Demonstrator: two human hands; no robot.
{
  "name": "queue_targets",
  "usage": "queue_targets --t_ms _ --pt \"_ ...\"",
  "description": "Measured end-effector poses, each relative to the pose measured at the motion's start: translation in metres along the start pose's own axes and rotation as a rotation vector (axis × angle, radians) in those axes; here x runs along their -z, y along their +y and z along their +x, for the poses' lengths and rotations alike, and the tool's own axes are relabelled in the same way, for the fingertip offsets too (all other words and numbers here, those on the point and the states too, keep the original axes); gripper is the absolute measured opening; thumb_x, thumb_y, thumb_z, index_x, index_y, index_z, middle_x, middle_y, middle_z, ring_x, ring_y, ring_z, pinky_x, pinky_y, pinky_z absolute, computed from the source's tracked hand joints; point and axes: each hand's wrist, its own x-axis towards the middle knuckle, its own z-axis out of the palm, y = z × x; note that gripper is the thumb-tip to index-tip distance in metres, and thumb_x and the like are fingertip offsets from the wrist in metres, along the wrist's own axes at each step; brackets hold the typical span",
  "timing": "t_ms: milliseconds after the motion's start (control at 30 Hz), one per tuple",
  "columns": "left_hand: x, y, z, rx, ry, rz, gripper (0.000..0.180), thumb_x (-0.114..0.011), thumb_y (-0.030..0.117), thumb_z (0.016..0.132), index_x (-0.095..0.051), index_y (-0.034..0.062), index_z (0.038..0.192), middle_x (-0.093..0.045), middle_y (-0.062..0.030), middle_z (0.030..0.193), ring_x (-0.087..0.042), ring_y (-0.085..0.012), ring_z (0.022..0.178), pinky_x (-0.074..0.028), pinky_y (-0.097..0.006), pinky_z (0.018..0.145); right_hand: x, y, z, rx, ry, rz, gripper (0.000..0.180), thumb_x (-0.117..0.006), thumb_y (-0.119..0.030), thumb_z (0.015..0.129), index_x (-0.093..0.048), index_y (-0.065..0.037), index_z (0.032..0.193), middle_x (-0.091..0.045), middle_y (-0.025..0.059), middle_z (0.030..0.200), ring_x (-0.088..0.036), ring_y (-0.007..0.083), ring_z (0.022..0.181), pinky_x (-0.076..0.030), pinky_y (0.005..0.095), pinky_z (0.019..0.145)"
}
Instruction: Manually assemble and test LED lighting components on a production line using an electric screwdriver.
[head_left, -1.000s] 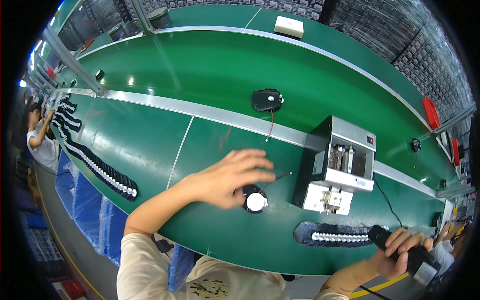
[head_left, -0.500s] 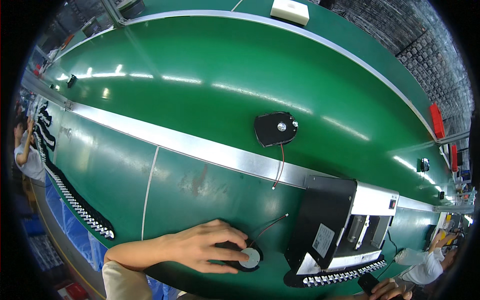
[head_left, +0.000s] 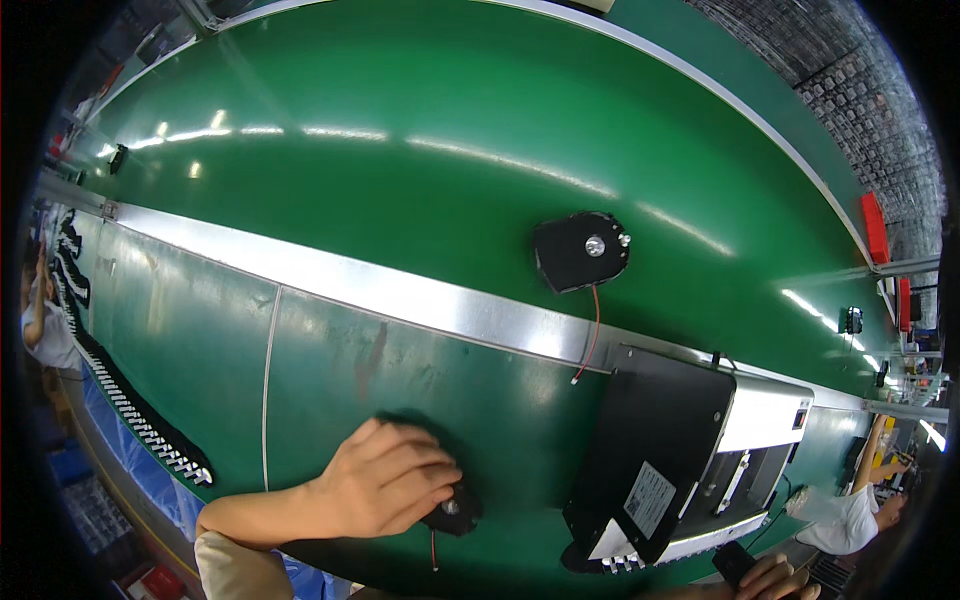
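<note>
My left hand (head_left: 390, 485) is curled over a small flat black part (head_left: 455, 510) near the front of the green bench, its fingers closed on the far and left sides. A small round hub shows on the part, and a thin red wire (head_left: 434, 552) runs from it toward the near edge. At the lower right, my right hand (head_left: 778, 578) is closed round a dark object (head_left: 735, 564), partly cut off by the frame. A similar black part (head_left: 583, 252), with a round silver hub and its own red wire, lies on the brighter green surface beyond.
A black and silver machine (head_left: 690, 455) stands right of my left hand. A metal rail (head_left: 400, 293) crosses the bench. A long row of black parts with white pieces (head_left: 140, 415) lines the left edge. Other people work at far left and right; a red bin (head_left: 874, 228) stands far right.
The part under my left hand has been turned: its silver disc face no longer shows, and its wire now points nearer instead of away. The view has shifted slightly.
</note>
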Motion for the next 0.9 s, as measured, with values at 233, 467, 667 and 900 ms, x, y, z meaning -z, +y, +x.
queue_targets --t_ms 233,467,667,900 --pt "0.033 0.011 0.014 -0.134 -0.361 -0.127 0.018 -0.076 0.016 0.072 -0.064 0.0115 0.085 -0.053 -0.0109 0.122 -0.054 -0.0344 0.12 -0.046 -0.044 0.086 -0.008 -0.003 -0.002 -0.001 0.074 -0.001 0.048 -0.069 -0.012 0.089 -0.048 -0.009 0.132 -0.053 0.0096 0.077 -0.049 0.0205 0.051 -0.043 0.0366 0.048" --pt "-0.018 0.052 0.001 -0.176 -0.24 -0.071 0.021 -0.075 0.004 0.069 -0.067 0.006 0.089 -0.054 -0.0122 0.114 -0.063 -0.0345 0.107 -0.058 -0.041 0.084 -0.008 0.006 -0.007 0.005 0.08 0.002 0.052 -0.068 -0.015 0.085 -0.043 -0.007 0.13 -0.051 0.0025 0.074 -0.048 0.0133 0.047 -0.044 0.0309 0.048" --pt "-0.09 0.105 0.002 -0.344 -0.121 -0.128 0.023 -0.077 0.004 0.07 -0.071 0.0061 0.092 -0.056 -0.0126 0.109 -0.063 -0.037 0.112 -0.058 -0.043 0.088 -0.024 0.006 -0.007 -0.056 0.03 0.149 0.056 -0.067 -0.01 0.085 -0.04 -0.004 0.135 -0.052 0.0045 0.075 -0.051 0.0153 0.05 -0.047 0.0332 0.052" --pt "-0.115 0.123 0.018 -0.398 -0.123 -0.059 0.028 -0.076 0.006 0.071 -0.072 0.0101 0.098 -0.057 -0.0126 0.116 -0.06 -0.0368 0.117 -0.056 -0.045 0.09 -0.031 -0.008 -0.009 -0.154 0.143 0.133 0.056 -0.071 -0.009 0.082 -0.04 -0.004 0.128 -0.053 0.0039 0.069 -0.053 0.0142 0.055 -0.051 0.0322 0.059"
